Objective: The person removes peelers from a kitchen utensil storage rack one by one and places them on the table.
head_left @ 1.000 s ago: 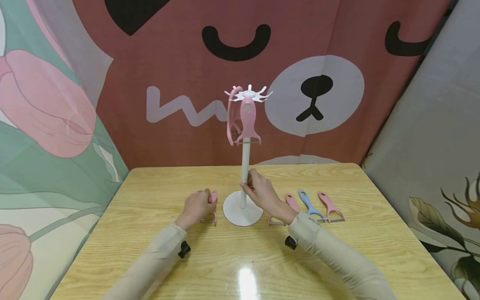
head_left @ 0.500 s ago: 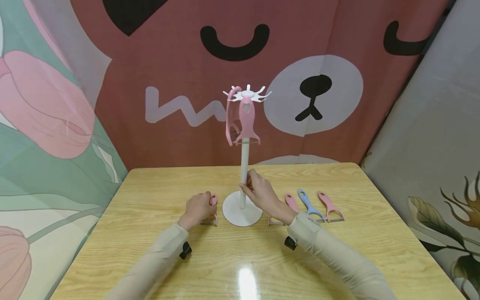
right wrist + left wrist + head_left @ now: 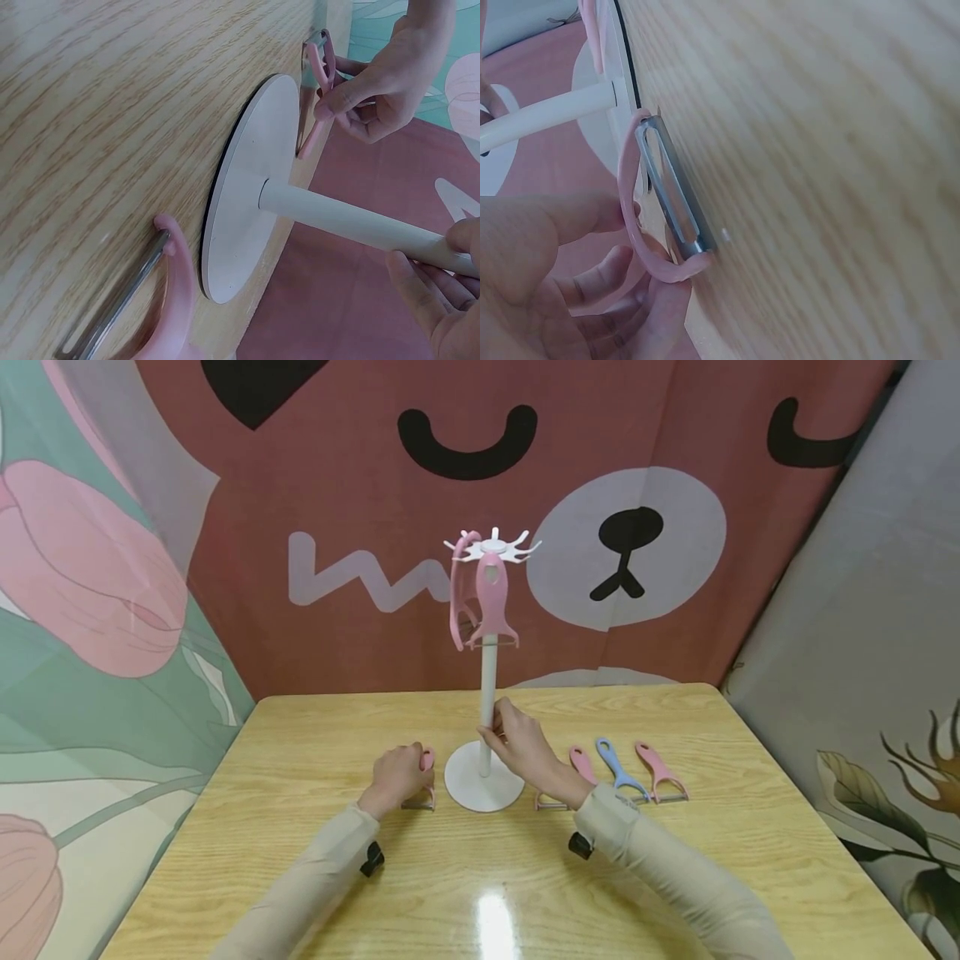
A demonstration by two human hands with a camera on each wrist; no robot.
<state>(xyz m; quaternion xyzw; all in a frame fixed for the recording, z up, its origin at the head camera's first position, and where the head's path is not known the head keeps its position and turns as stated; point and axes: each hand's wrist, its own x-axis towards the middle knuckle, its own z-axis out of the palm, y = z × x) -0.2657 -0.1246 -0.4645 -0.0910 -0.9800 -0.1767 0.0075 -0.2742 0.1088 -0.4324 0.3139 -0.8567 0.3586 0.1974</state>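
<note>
The left hand seemingly pinches a pink peeler, nine o'clock of the stand; the right hand grips its pole.

Left hand shifted slightly toward the white stand, pink peeler nudged along

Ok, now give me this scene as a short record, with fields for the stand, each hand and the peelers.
Stand: white, upright on the table
Left hand: pinches a pink peeler, left of the stand
Right hand: grips the stand by its pole
Hanging: two pink peelers, one facing front, one edge-on
Right of stand: a blue peeler between pink ones
Unclear: total pink count there; the right sleeve hides part
</note>
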